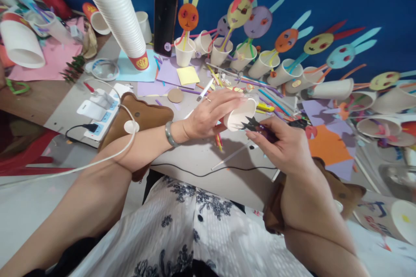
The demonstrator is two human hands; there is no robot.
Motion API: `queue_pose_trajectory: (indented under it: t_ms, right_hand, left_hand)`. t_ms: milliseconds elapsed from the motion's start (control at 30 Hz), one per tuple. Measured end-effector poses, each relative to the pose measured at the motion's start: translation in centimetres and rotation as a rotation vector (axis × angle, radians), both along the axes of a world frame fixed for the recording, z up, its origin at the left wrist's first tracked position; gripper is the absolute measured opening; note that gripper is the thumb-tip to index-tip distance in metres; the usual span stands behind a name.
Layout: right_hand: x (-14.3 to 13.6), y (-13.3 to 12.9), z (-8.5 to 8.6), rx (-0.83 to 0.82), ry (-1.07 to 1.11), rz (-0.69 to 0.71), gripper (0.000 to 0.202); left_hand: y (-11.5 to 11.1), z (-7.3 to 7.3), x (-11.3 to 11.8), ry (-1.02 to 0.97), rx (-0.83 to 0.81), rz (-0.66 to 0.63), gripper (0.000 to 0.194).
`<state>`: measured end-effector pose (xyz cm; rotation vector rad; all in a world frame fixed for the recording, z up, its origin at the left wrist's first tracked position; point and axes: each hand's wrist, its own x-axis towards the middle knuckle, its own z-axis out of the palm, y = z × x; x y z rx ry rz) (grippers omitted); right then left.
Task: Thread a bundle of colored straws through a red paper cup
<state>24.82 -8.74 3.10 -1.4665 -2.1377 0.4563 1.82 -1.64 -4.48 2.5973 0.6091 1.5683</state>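
Note:
Tilted on its side, a white paper cup [239, 117] has its mouth turned toward me and to the right. My left hand [214, 112] is closed around it from the left. Between thumb and fingers, my right hand [281, 140] pinches a dark thing with a jagged black tip [250, 124] and a purplish part; its kind I cannot make out. That tip is in front of the cup's mouth. Under the hands lie a thin clear stick [229, 157] and a few coloured strips [219, 142]. A yellow cutter [265, 107] lies just behind the cup.
Behind the hands stand several paper cups bearing rabbit-faced discs [188, 17]. At the left are a tall cup stack [118, 17], a power strip [105, 119] and a white cable [134, 134] crossing my left arm. Orange paper [329, 145] lies right; a phone [164, 21] leans against the wall.

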Motion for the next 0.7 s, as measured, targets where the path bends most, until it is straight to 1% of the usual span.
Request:
queue_pose_trajectory:
  t_ms: [100,267,367,500,700]
  right_hand:
    - [0.0,-0.1,0.5,-0.105,-0.092,0.033,0.043]
    - [-0.3,-0.4,1.1,-0.187,-0.226,-0.003,0.048]
    - [-0.4,-0.7,1.3,-0.191,-0.318,-0.029,0.051]
    - [-0.8,-1.0,1.3,-0.188,-0.382,-0.036,0.053]
    - [-1.4,-1.2,1.0,-0.166,-0.452,-0.087,0.058]
  left_hand:
    - [0.1,-0.1,0.0,0.007,0.043,0.003,0.056]
    - [0.2,-0.3,0.1,-0.03,0.148,0.066,0.045]
    - [-0.1,-0.3,0.2,-0.041,0.211,0.09,0.039]
    - [-0.4,-0.5,0.2,0.007,0.182,0.121,0.041]
    - [-0.5,-0.6,0.2,-0.022,0.207,0.172,0.04]
